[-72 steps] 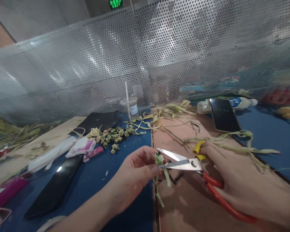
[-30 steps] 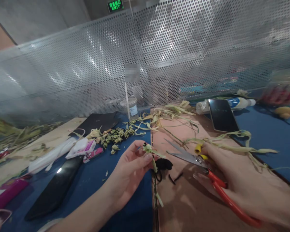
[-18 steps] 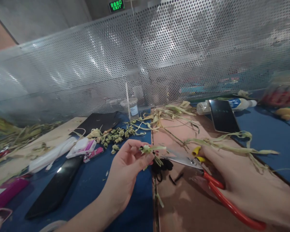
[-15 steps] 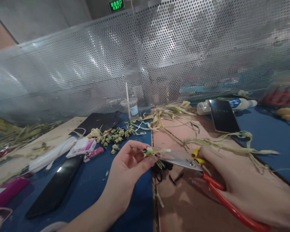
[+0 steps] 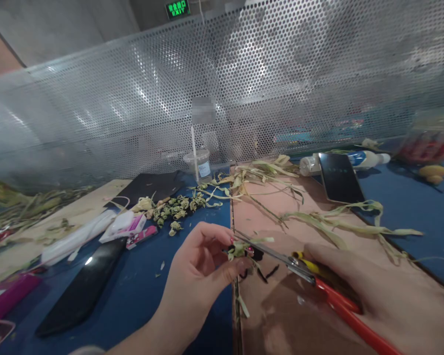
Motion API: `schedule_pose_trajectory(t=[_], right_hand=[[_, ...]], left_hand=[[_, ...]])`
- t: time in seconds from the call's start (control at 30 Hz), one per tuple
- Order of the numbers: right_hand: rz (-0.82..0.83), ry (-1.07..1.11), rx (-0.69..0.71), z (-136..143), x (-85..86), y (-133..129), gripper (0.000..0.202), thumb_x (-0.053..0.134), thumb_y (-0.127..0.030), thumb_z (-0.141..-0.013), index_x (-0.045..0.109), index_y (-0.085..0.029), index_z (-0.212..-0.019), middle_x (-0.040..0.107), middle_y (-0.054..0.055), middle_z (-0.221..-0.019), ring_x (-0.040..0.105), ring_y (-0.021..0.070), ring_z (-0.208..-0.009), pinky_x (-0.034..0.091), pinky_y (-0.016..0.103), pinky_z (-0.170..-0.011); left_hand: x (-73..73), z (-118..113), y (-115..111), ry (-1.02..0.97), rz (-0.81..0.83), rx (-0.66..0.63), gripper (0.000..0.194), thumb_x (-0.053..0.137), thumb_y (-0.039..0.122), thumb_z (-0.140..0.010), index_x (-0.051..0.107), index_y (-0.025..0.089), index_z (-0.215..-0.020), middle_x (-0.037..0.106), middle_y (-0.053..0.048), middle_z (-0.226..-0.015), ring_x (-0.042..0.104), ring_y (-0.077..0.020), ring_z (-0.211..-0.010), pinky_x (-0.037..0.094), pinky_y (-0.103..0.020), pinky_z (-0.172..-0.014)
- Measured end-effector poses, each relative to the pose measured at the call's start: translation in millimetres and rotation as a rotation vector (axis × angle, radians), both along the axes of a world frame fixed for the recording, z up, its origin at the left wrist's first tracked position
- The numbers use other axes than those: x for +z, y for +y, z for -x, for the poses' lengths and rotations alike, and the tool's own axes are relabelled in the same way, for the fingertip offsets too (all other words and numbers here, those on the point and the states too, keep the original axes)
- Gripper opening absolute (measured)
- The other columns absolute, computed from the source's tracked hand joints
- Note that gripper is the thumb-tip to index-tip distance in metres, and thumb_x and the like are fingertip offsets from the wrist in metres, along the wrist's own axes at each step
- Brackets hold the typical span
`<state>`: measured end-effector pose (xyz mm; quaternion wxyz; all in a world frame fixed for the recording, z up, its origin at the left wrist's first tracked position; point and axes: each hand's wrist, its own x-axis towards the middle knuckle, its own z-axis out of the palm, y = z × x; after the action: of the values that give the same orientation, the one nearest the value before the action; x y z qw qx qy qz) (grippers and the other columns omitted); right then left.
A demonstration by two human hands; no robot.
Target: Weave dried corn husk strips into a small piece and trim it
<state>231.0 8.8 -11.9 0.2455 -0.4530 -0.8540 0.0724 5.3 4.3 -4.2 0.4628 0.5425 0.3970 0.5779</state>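
Note:
My left hand [image 5: 203, 268] pinches a small knotted piece of pale green leaf strip [image 5: 237, 250] between thumb and fingers. A short pale end sticks out of it to the right. My right hand [image 5: 370, 291] is wrapped round scissors [image 5: 296, 266] with red and yellow handles. Their metal blades point left and reach over the knotted piece, beside its loose end; whether they touch it I cannot tell. Dark scraps [image 5: 271, 273] and a cut strip [image 5: 243, 305] lie on the brown board below the hands.
Several small green knots [image 5: 177, 209] are heaped on the blue cloth. Dried leaf strips [image 5: 266, 170] lie across the board [image 5: 281, 197]. Around them are a phone [image 5: 341, 178], a bottle [image 5: 368, 159], a plastic cup [image 5: 198, 165] and a long black object [image 5: 83, 286]. Behind stands a perforated metal screen [image 5: 114, 108].
The scissors' blades have turned and now lie over the knotted piece. My left hand has shifted slightly right and down with the piece; my right hand has moved slightly lower.

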Motion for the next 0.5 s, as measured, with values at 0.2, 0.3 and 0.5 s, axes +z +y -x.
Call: schedule_pose_trajectory(t=[0.2, 0.3, 0.5], right_hand=[[0.031, 0.02, 0.035, 1.9, 2.8, -0.7, 0.02, 0.056, -0.031, -0.072, 0.061, -0.031, -0.091, 0.06, 0.0, -0.059, 0.057, 0.0194, -0.053, 0.046, 0.029, -0.048], [0.022, -0.013, 0.005, 1.3, 3.4, -1.2, 0.019, 0.057, -0.035, -0.072, 0.062, -0.033, -0.091, 0.061, 0.0, -0.061, 0.056, 0.0192, -0.053, 0.046, 0.029, -0.048], [0.054, -0.045, 0.022, 0.3, 3.4, -1.3, 0.02, 0.056, -0.034, -0.073, 0.062, -0.032, -0.092, 0.062, 0.0, -0.063, 0.056, 0.0192, -0.053, 0.046, 0.029, -0.049]], left_hand=[[-1.4, -0.3, -0.4, 0.019, -0.025, -0.008, 0.022, 0.073, 0.011, -0.062, 0.054, 0.018, -0.072, 0.059, 0.0, -0.077, 0.057, -0.0134, -0.072, 0.048, -0.024, -0.066], [-1.2, -0.5, -0.5, 0.019, -0.032, -0.006, 0.022, 0.073, 0.011, -0.062, 0.055, 0.018, -0.072, 0.058, 0.0, -0.076, 0.057, -0.013, -0.072, 0.047, -0.023, -0.065], [-0.6, -1.7, -1.3, 0.021, -0.049, -0.03, 0.021, 0.072, 0.009, -0.063, 0.055, 0.019, -0.071, 0.059, 0.001, -0.076, 0.056, -0.0118, -0.071, 0.046, -0.021, -0.064]])
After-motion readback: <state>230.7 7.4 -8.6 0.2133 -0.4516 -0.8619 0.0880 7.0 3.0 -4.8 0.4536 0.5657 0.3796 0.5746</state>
